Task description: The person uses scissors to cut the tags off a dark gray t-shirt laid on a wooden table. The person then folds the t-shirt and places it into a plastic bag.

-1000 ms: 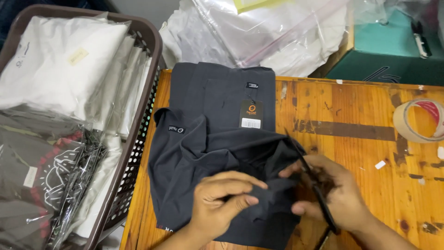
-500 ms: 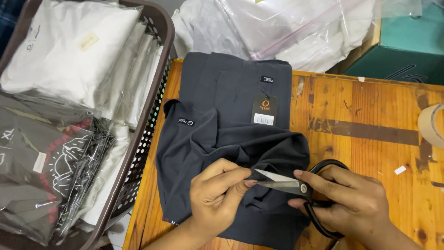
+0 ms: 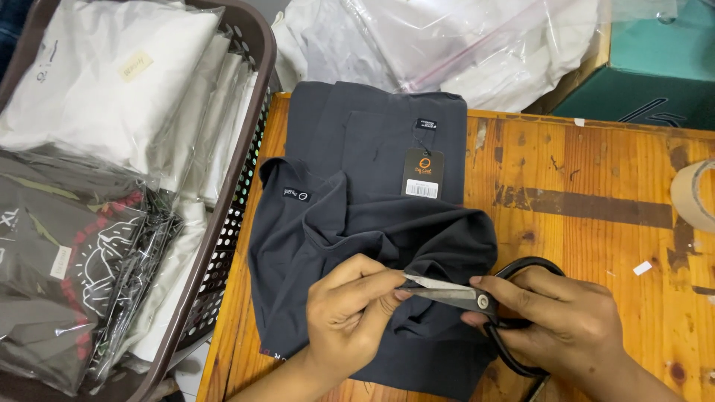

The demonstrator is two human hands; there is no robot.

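Observation:
A dark grey folded garment point(image 3: 372, 223) with a hang tag point(image 3: 422, 173) lies on the wooden table point(image 3: 596, 186). My left hand point(image 3: 350, 316) pinches a bit of the fabric near the garment's lower middle. My right hand point(image 3: 558, 320) holds black-handled scissors point(image 3: 477, 298), whose metal blades point left and meet my left fingertips at the pinched spot. The blades look nearly closed.
A brown plastic basket point(image 3: 246, 186) at the left holds several bagged white and dark garments. Clear plastic bags point(image 3: 447, 45) pile up at the back. A teal box point(image 3: 655, 67) stands at the back right, and a tape roll point(image 3: 696, 193) sits at the right edge.
The scissors have swung from pointing up beside my right hand to lying level, blades at my left fingertips. My left hand has closed into a pinch on the fabric.

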